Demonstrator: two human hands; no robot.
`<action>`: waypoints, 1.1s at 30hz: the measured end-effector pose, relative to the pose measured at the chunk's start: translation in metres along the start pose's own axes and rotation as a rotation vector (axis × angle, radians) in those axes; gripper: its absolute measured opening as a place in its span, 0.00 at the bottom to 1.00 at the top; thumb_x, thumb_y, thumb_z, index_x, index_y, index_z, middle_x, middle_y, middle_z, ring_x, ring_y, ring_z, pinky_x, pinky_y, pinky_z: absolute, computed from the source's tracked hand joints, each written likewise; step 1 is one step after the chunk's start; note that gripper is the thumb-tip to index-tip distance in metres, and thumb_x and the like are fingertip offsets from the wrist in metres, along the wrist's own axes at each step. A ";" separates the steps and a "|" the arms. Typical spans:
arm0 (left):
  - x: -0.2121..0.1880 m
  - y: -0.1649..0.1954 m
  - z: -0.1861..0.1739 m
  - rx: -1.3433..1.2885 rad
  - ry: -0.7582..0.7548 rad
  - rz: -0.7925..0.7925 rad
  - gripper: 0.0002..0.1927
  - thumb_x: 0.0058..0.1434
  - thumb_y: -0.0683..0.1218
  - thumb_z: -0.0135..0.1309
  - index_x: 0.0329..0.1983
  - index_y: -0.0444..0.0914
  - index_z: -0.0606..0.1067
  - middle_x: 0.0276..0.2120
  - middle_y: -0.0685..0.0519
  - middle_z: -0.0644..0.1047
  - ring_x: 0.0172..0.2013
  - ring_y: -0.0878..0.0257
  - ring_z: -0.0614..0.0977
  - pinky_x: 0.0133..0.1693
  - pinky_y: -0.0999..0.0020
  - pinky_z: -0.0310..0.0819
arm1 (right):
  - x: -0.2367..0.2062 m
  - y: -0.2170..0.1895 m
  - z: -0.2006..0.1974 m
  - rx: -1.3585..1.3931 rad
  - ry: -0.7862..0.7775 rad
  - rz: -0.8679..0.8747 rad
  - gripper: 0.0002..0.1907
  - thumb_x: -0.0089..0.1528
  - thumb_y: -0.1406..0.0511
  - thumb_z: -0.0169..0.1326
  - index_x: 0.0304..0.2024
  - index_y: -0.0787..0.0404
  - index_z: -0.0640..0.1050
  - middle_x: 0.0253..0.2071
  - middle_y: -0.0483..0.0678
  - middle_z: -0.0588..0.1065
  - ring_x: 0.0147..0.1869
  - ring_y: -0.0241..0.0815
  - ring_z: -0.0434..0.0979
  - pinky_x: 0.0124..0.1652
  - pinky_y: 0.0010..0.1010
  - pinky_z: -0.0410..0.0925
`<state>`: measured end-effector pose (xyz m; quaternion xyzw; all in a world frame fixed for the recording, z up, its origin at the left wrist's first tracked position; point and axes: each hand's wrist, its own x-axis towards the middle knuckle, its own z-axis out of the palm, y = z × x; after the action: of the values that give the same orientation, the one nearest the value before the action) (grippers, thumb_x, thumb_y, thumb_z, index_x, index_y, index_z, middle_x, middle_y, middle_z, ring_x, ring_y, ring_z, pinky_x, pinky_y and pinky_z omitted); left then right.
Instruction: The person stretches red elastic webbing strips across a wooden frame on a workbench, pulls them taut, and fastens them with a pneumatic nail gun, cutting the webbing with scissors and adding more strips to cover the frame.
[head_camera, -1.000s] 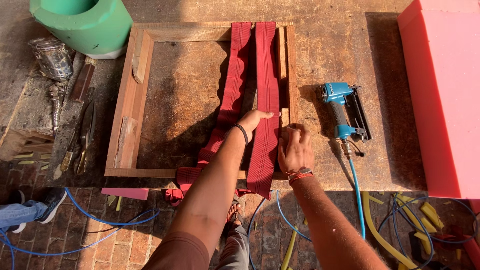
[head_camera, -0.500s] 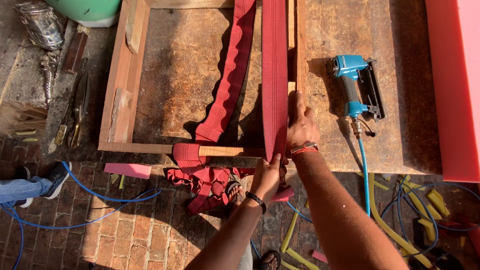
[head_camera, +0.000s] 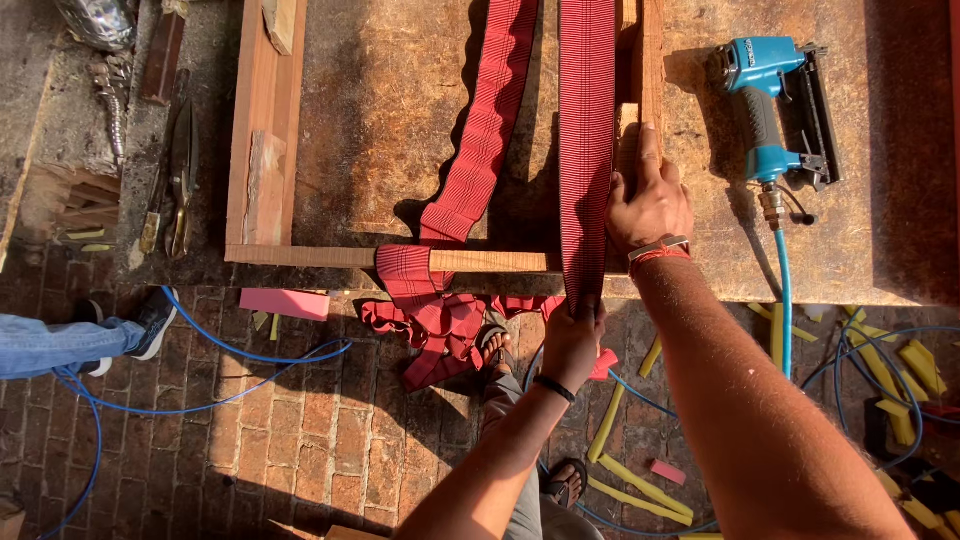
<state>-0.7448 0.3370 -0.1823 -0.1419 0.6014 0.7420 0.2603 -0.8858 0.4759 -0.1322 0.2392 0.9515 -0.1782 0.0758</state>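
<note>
Brick floor (head_camera: 330, 420), worn workbench (head_camera: 880, 250), wooden frame (head_camera: 265, 130).

Harsh low sunlight; long dark shadows; sharp focus; slight edge distortion.

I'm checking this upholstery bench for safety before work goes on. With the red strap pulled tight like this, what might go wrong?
The left hand grips only the end of the taut red webbing strap; it may slip and slacken. The right hand presses on the wooden frame close to the blue pneumatic stapler, so its fingers could be at risk when stapling. Blue air hoses loop across the brick floor by the feet, a likely trip hazard.
</note>
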 end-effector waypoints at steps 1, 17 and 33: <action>0.004 -0.004 -0.003 0.058 -0.022 0.000 0.19 0.74 0.53 0.44 0.28 0.39 0.69 0.18 0.59 0.65 0.18 0.68 0.64 0.22 0.69 0.55 | 0.001 0.004 0.003 -0.006 -0.021 0.019 0.41 0.72 0.49 0.47 0.80 0.35 0.39 0.64 0.61 0.68 0.53 0.57 0.78 0.50 0.48 0.75; 0.043 0.028 -0.038 0.769 -0.217 0.400 0.06 0.62 0.43 0.54 0.34 0.35 0.78 0.26 0.43 0.79 0.28 0.49 0.82 0.31 0.55 0.73 | -0.125 0.009 -0.034 0.599 0.171 -0.111 0.50 0.52 0.53 0.68 0.66 0.67 0.58 0.56 0.62 0.72 0.57 0.55 0.79 0.56 0.45 0.73; 0.040 0.019 -0.040 0.954 -0.311 0.275 0.16 0.69 0.46 0.48 0.28 0.33 0.76 0.21 0.40 0.78 0.24 0.50 0.81 0.28 0.56 0.74 | -0.134 0.015 -0.032 0.361 0.017 0.026 0.69 0.41 0.56 0.78 0.69 0.76 0.49 0.49 0.61 0.75 0.51 0.55 0.78 0.47 0.42 0.74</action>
<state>-0.7928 0.3046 -0.1970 0.1848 0.8400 0.4250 0.2822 -0.7633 0.4432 -0.0766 0.2628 0.9015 -0.3429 0.0259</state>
